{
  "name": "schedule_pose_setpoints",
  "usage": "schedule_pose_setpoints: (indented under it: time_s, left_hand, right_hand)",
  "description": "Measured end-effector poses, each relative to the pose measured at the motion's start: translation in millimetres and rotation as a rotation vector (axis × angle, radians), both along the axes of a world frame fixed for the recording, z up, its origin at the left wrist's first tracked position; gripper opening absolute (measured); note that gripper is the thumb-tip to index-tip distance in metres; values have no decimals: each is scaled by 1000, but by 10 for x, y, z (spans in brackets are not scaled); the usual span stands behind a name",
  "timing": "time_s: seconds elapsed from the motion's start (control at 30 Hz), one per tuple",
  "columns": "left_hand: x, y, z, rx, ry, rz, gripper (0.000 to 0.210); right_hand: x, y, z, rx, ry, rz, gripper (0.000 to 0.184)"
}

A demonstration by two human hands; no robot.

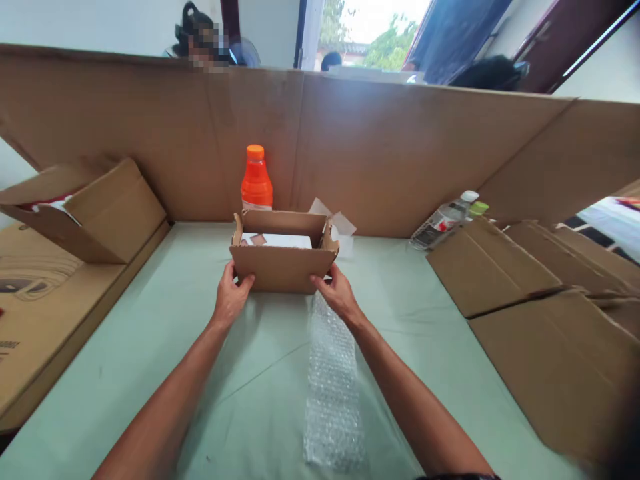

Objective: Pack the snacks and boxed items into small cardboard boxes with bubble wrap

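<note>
A strip of bubble wrap was laid flat on the pale green table cover, running from near the body up between the forearms and ending just under the right hand. The left hand was closed on the lower left corner of a small open cardboard box, thumb on the front wall. The right hand was curled on the lower right corner in the same manner. The box was held between both hands, resting on the table. A white item was seen inside it. Just beyond the box an orange bottle stood upright. Beyond the right hand a clear bottle lay tilted beside flattened cardboard sheets. A cardboard wall was set behind everything.
</note>
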State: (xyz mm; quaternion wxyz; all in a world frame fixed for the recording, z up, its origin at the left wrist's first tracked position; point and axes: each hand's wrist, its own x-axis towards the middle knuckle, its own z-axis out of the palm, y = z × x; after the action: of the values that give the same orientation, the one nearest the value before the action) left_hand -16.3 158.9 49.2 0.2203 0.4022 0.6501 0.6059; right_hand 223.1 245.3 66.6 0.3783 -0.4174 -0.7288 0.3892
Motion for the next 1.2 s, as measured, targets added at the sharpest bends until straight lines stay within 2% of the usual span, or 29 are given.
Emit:
schedule_pose_setpoints:
  time_s: [0.1, 0.17, 0.2, 0.23, 0.33, 0.37, 0.43, 0.5, 0.57, 0.63, 0.67, 0.73, 0.83, 0.9, 0.93, 1.0, 1.1, 1.13, 1.2]
  left_hand:
    - [123, -58, 16, -10, 25, 72, 58]
    - [301, -302, 13, -10, 105, 98, 62]
    - [435, -482, 0, -1, 190, 46, 60]
    - [597, -689, -23, 10, 309, -53, 55]
    - [1155, -1333, -136, 13, 699, -597, 42]
    - [1317, -1508, -181, -18, 777, -727, 41]
    - [1532, -1742, -258, -86, 852, -859, 40]
    - [1579, -1823, -298, -129, 837, -892, 40]
    - [1503, -1804, -294, -141, 750, -928, 40]
    - [1386, -1754, -266, -141, 587, -955, 43]
    - [1332, -1733, -251, -146, 485, -951, 45]
    - [1251, -1711, -233, -166, 307, -917, 48]
    - [1184, -1710, -221, -209, 191, -873, 50]
    - [1139, -1722, -199, -230, 166, -863, 56]
    - [1111, -1733, -179, -247, 137, -865, 61]
    - [1049, -1769, -122, -286, 45, -888, 72]
    - [1015, -1850, -44, -307, -62, -911, 78]
    - [1037, -1873, -36, -306, -32, -890, 75]
    - [1130, -1891, -54, -330, 101, -798, 62]
  right_hand:
    - [372, -29, -33, 73, -93, -44, 57]
    - [638, -189, -120, 184, -214, -81, 58]
    - [745, -304, -182, 243, -279, -80, 57]
    - [823, -430, -253, 293, -336, -58, 55]
    - [861, -742, -445, 396, -506, 99, 52]
    - [825, -781, -480, 414, -579, 164, 50]
    - [756, -734, -480, 418, -730, 218, 47]
    - [769, -578, -392, 390, -829, 147, 43]
    - [907, -467, -259, 357, -858, 27, 42]
    - [1130, -552, -137, 359, -853, 5, 43]
    - [1247, -690, -92, 380, -841, 50, 44]
    - [1439, -1119, -48, 449, -806, 227, 47]
    - [1535, -1863, -99, 528, -772, 462, 47]
    - [1468, -2209, -187, 548, -715, 478, 37]
    - [1412, -2313, -234, 545, -652, 439, 30]
    - [1291, -2406, -311, 473, -472, 277, 23]
    - [1163, -2402, -358, 167, -186, -22, 22]
    - [1139, -2393, -361, 44, -119, -88, 24]
    - [1115, -2382, -367, -155, -37, -133, 29]
